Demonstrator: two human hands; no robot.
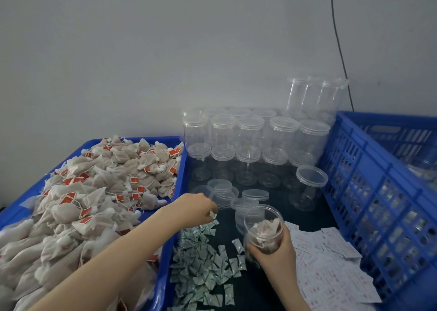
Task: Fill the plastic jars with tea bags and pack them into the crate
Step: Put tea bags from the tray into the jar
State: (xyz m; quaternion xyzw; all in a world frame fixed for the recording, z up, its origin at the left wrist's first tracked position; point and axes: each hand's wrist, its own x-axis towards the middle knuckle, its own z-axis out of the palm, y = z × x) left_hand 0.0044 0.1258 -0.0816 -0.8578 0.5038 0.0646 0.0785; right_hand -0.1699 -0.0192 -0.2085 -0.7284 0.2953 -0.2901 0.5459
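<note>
My right hand [276, 246] grips an open clear plastic jar [263, 228] holding several tea bags, low at centre right. My left hand [196, 206] reaches across from the left and pinches a small packet [212, 214] just above the pile of green-white sachets [203, 261]. A heap of tea bags [89, 192] with red tags fills the blue tray [165, 275] on the left. The blue crate [369, 192] stands on the right; jars inside it show faintly through the lattice wall.
Rows of empty lidded jars [248, 142] stand against the wall, two stacked higher at the back right. Loose lids [255, 194] and one lidded jar [307, 187] lie behind my hands. White-red paper slips [331, 270] lie beside the crate. A black cable [338, 43] hangs down the wall.
</note>
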